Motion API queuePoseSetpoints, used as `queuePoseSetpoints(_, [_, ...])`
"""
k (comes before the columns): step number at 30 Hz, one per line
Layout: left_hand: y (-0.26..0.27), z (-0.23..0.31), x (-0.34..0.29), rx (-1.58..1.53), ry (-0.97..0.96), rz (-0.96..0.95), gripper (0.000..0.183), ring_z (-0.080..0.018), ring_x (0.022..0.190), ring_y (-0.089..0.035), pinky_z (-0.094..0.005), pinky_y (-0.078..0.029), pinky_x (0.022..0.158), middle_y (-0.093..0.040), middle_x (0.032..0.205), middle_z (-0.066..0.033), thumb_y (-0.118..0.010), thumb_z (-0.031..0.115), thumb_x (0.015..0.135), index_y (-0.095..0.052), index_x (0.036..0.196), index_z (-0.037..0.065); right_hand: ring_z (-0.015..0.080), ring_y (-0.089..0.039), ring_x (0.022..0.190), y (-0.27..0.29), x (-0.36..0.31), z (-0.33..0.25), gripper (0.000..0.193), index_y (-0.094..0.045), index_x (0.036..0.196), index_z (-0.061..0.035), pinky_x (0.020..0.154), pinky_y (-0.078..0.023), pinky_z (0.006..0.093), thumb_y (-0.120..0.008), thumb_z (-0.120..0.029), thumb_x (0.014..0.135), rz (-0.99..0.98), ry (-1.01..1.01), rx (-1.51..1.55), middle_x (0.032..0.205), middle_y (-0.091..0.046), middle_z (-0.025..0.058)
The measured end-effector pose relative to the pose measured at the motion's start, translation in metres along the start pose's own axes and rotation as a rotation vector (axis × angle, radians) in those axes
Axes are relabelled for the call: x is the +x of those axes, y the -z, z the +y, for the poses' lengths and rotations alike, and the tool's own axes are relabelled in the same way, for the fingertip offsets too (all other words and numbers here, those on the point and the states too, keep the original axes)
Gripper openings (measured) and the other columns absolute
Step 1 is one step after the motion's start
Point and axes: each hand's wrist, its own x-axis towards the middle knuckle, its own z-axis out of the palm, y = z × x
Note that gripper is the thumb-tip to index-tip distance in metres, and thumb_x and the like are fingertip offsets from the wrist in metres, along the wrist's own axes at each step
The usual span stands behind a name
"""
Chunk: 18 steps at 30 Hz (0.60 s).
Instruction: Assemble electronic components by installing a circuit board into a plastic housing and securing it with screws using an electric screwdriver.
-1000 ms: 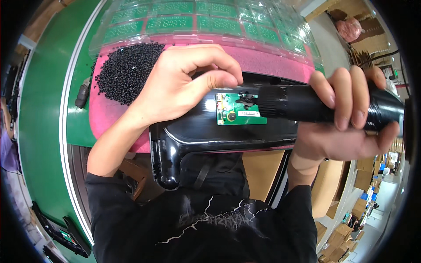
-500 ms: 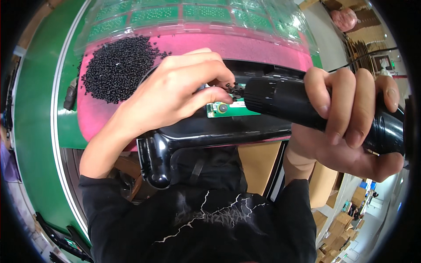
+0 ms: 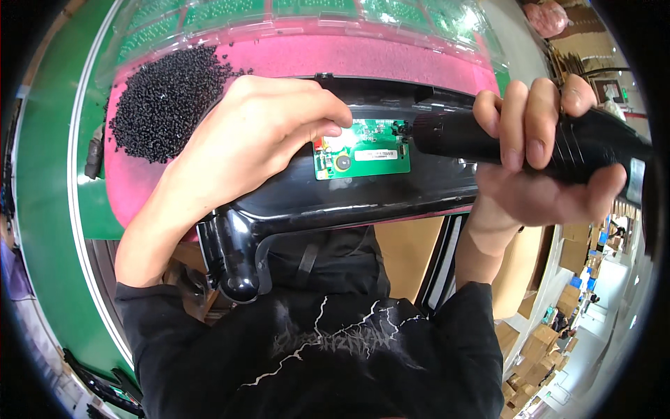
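Black casing (image 3: 296, 199) holds a green board (image 3: 373, 167), right hand (image 3: 540, 133) grips a screwdriver (image 3: 453, 137), unclear whether left hand (image 3: 269, 126) grasps anything

Room at the circuit board (image 3: 377, 166): a short gap opens above it between the left grip (image 3: 269, 129) at 9 o'clock and the tip of the driver (image 3: 447, 135) at 3 o'clock. The driver and the right grip (image 3: 534, 150) around it wall off that side. The left forearm bars 8 o'clock, with the heap of small parts (image 3: 164, 105) beyond the hand. Bare casing (image 3: 363, 200) leaves a lane at 6 o'clock, toward the torso (image 3: 321, 370). At 12 to 1 o'clock, open pink mat (image 3: 398, 59) stretches between casing and clear tray (image 3: 279, 28).
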Motion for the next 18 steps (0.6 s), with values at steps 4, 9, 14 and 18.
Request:
queuePoseSetpoints(4, [-0.001,-0.002,0.001,0.015,-0.010,-0.118,0.011,-0.0274,0.074,-0.067,-0.0350,-0.053,0.064,-0.064,0.083,-0.0111,-0.070,0.000,0.081,-0.068,0.091,-0.002,0.0090,-0.041,0.057,0.009,-0.006,0.007,0.060,-0.055,0.111,-0.0083,0.062,-0.033,0.0263,-0.060,-0.062,0.085,0.106,0.001,-0.046,0.070,-0.050,-0.0023])
queuePoseSetpoints(9, [0.000,-0.004,-0.003,-0.009,0.003,-0.198,0.013,-0.0276,0.073,-0.066,-0.0358,-0.052,0.063,-0.063,0.081,-0.0112,-0.070,-0.001,0.081,-0.069,0.094,-0.001,0.0093,-0.041,0.057,0.012,-0.009,0.013,0.058,-0.055,0.110,-0.0082,0.062,-0.033,0.0265,-0.059,-0.061,0.086,0.149,-0.027,-0.052,0.070,-0.050,-0.0018])
queuePoseSetpoints(14, [0.001,-0.001,-0.008,0.175,0.066,-0.291,0.023,-0.0284,0.070,-0.065,-0.0379,-0.052,0.061,-0.063,0.081,-0.0090,-0.067,-0.004,0.074,-0.072,0.094,0.004,0.0092,-0.041,0.058,0.010,-0.008,0.017,0.059,-0.054,0.111,-0.0083,0.063,-0.032,0.0272,-0.058,-0.061,0.087,0.139,-0.039,-0.082,0.070,-0.050,-0.0019])
queuePoseSetpoints(18, [0.001,0.001,-0.007,0.250,0.083,-0.311,0.028,-0.0281,0.068,-0.065,-0.0384,-0.051,0.059,-0.063,0.081,-0.0075,-0.065,-0.005,0.071,-0.074,0.094,0.007,0.0090,-0.042,0.058,0.016,-0.005,0.016,0.059,-0.054,0.112,-0.0087,0.063,-0.032,0.0272,-0.058,-0.062,0.086,0.048,-0.080,-0.059,0.070,-0.050,-0.0023])
